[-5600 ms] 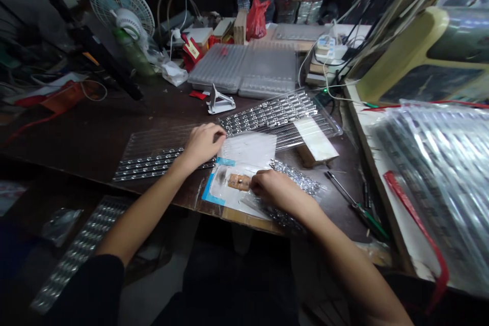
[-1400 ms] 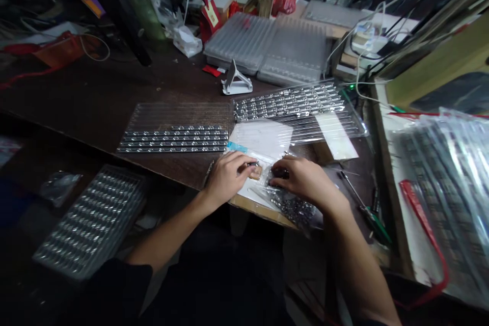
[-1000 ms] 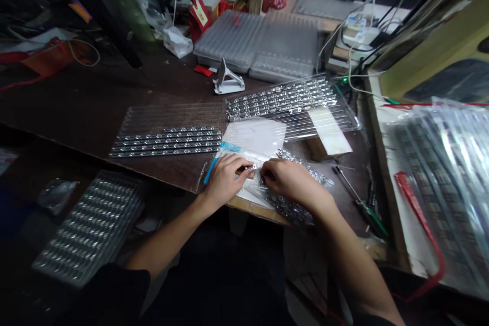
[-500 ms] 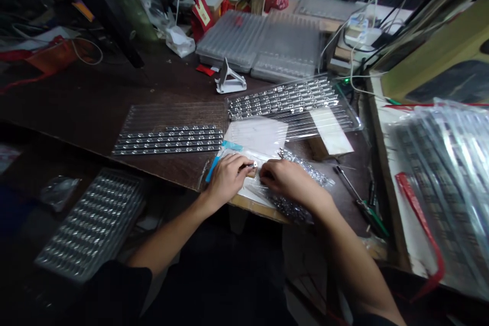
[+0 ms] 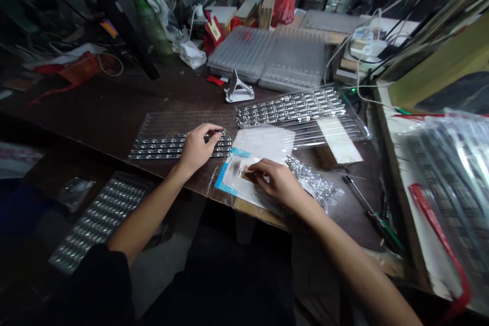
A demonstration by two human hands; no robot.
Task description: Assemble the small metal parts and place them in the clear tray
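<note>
The left hand (image 5: 196, 146) has moved to the clear tray (image 5: 179, 135), pinching a small part; the right hand (image 5: 277, 183) stays curled on the brown block (image 5: 249, 175).

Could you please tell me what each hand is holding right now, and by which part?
The left hand pinches something tiny over the clear tray; the right hand presses the small brown block from above.

Dim, cluttered dark wooden workbench (image 5: 114, 107)
</note>
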